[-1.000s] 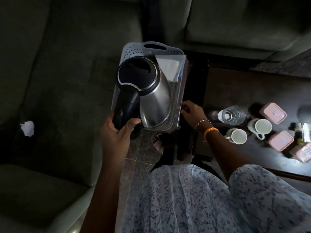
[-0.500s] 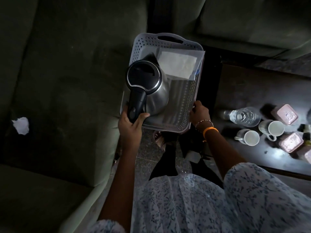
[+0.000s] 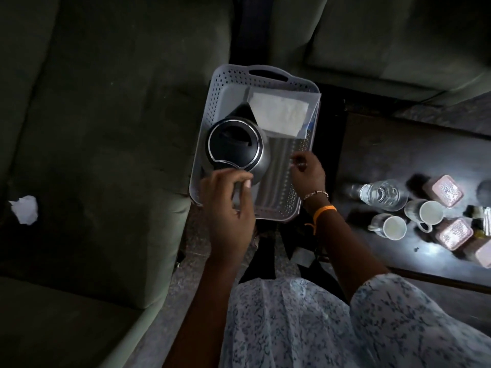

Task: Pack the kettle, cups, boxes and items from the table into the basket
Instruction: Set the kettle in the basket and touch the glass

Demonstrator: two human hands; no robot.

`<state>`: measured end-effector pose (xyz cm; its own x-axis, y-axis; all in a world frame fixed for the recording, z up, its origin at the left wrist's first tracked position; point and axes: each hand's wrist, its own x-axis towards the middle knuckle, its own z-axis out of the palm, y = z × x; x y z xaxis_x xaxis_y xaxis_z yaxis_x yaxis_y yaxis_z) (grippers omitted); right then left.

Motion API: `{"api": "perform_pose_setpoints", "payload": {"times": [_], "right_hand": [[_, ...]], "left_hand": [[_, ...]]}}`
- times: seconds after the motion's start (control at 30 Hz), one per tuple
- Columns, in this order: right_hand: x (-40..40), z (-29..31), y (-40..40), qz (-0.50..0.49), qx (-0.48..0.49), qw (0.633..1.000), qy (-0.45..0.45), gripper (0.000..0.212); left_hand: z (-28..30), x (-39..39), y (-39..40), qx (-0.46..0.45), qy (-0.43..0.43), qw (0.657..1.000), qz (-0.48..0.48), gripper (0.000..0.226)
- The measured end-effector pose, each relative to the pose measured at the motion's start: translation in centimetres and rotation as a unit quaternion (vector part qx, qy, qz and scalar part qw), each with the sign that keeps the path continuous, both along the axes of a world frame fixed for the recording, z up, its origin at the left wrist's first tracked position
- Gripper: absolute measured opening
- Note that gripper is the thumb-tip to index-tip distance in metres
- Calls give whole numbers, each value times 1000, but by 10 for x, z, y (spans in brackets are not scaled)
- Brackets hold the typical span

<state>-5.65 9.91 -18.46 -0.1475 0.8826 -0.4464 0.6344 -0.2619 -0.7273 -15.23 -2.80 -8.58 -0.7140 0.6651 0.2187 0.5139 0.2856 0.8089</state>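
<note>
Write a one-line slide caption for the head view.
Left hand sets kettle into grey basket; cups and bottle wait on table.

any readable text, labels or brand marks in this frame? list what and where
None can be read.
Paper sheet in the plastic sleeve in the basket: no print legible.
Pink boxes on the table: lids show only a blurred speckled pattern.
Water bottle: no label legible.
Kettle lid: no brand mark visible.

One kettle [image 3: 236, 147] and one clear bag [image 3: 281, 112] sit in one basket [image 3: 228, 78]. The tabletop [image 3: 398, 155] holds two cups [image 3: 430, 212] [image 3: 394, 227], one bottle [image 3: 382, 195] and three pink boxes [image 3: 447, 191] [image 3: 454, 233] [image 3: 483, 254].
</note>
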Motion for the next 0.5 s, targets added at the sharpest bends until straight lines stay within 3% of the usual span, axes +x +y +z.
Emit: {"api": "perform_pose_setpoints", "payload": {"times": [0.13, 0.3, 0.5], "right_hand": [[-26, 1, 15, -3, -124, 981, 149, 46], [-33, -12, 45, -61, -196, 960, 192, 62], [-40, -11, 58, -166, -240, 920, 261, 57]], "left_hand": [[-6, 14, 23, -28, -112, 987, -113, 12], [-41, 22, 30, -151, -305, 927, -159, 14], [-67, 22, 26, -215, -334, 906, -146, 13]]}}
